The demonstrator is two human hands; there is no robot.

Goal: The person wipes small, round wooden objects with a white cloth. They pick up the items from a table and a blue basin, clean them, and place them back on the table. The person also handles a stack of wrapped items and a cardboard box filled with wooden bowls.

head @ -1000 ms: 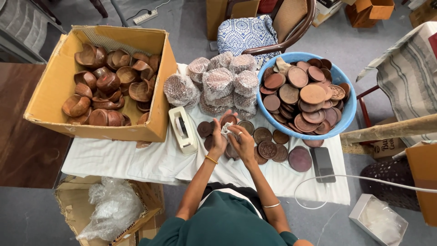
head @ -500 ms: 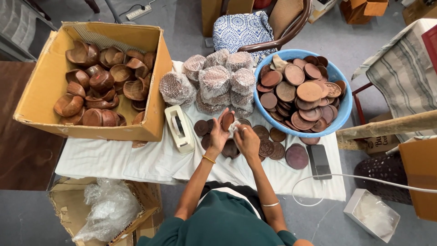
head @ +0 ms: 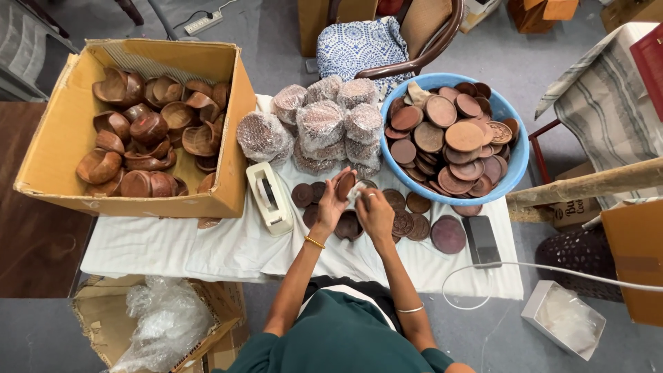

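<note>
- Far left of my hands: big cardboard box (head: 62, 155) full of brown wooden bowls (head: 148, 128), sitting on the surface edge.
- Just left of my left hand: cream tape dispenser (head: 268, 197) on the white cloth (head: 207, 245).
- My left hand (head: 330, 204) is raised, fingers closed around a small brown wooden disc (head: 345, 185), held up on edge above the cloth.
- My right hand (head: 376, 213) is right beside it, fingers curled, pinching a small white cloth scrap (head: 356, 195) against the disc; exact finger grip is hard to tell.
- Under and around both hands: loose flat discs (head: 404, 222) spread on the cloth, some carved.
- Ahead of my hands: bubble-wrapped bundles (head: 324, 124), stacked close together.
- Ahead-right: blue tub (head: 519, 166) heaped with round wooden lids.
- Right of my right hand: dark phone (head: 481, 240) with white cable (head: 552, 271) running off the surface.
- Risk, my guess: disc is held on edge with a light grip, so it could slip and hit the discs below; my right elbow could snag the cable and drag the phone off.
- Surface: table covered in wrinkled white cloth, crowded.
- Room: grey floor, chair with blue patterned cushion (head: 359, 45) beyond, box with plastic wrap (head: 166, 321) down by my left side, more cartons around.
</note>
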